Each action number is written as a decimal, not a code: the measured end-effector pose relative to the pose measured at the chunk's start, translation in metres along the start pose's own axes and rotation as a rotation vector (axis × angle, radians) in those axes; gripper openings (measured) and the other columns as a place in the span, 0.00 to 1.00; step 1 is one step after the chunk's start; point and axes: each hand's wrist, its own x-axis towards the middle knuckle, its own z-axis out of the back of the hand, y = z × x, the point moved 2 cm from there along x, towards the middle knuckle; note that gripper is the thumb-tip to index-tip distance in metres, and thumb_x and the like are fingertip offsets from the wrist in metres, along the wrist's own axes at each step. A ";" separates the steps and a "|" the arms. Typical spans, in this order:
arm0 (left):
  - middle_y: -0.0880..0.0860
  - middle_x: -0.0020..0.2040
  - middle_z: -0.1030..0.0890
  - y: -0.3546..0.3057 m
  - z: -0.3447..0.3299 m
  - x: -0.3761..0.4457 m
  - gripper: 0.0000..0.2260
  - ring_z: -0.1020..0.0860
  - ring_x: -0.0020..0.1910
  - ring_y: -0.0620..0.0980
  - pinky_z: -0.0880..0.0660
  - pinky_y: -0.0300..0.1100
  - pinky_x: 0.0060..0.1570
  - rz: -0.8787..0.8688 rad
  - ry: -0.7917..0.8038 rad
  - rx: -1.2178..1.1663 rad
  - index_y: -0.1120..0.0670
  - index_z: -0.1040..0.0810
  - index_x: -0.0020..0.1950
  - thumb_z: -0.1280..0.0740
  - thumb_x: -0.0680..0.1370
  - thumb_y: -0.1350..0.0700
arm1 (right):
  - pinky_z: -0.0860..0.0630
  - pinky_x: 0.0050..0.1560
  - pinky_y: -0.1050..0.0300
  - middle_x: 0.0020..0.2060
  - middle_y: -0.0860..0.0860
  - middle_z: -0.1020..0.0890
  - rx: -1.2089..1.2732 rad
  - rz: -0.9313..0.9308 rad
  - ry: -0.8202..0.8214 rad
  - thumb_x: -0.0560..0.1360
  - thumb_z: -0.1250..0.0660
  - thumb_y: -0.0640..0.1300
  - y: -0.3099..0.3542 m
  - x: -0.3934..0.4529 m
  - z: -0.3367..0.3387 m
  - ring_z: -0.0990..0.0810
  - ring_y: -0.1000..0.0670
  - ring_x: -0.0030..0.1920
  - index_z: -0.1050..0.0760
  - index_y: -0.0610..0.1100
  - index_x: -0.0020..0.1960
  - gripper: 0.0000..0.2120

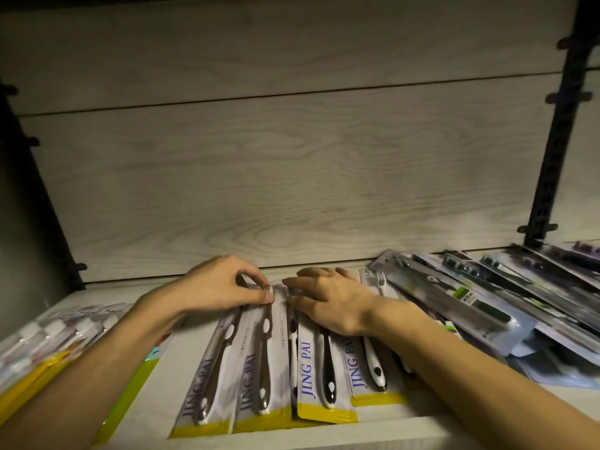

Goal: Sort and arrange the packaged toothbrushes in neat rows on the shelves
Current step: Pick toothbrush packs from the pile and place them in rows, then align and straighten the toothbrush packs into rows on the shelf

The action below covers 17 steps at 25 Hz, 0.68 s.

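Pale wood-grain shelf (194,339) under a dim panelled back. Our left hand (224,284) pinches the top of one packaged toothbrush (259,362); just right of that pinch our right hand (328,300) lies flat, fingers straight, on the neighbouring packs (316,368). Step in hand, we judge: squaring this row. Further right of the grip, a loose heap (487,300) waits; next we likely need to draw packs from it.
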 end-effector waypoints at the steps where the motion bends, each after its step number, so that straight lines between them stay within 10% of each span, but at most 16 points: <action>1: 0.40 0.45 0.15 0.003 -0.002 0.001 0.19 0.17 0.44 0.40 0.20 0.50 0.52 0.002 -0.001 0.041 0.35 0.16 0.49 0.30 0.65 0.28 | 0.47 0.77 0.45 0.78 0.51 0.37 0.011 0.005 -0.009 0.82 0.45 0.59 0.001 0.000 0.001 0.40 0.47 0.77 0.40 0.55 0.79 0.26; 11: 0.38 0.67 0.26 -0.010 -0.015 0.001 0.32 0.26 0.63 0.38 0.27 0.44 0.66 -0.035 -0.101 0.061 0.41 0.27 0.70 0.37 0.71 0.26 | 0.26 0.61 0.46 0.58 0.47 0.19 0.027 -0.210 0.049 0.78 0.43 0.66 -0.032 -0.007 0.024 0.22 0.43 0.59 0.23 0.49 0.59 0.24; 17: 0.40 0.61 0.21 -0.014 -0.035 0.007 0.28 0.24 0.61 0.36 0.27 0.45 0.66 -0.102 -0.040 -0.086 0.46 0.17 0.61 0.34 0.71 0.28 | 0.23 0.57 0.50 0.56 0.50 0.17 0.066 -0.107 -0.015 0.78 0.35 0.60 -0.031 -0.008 0.029 0.19 0.47 0.56 0.20 0.50 0.60 0.17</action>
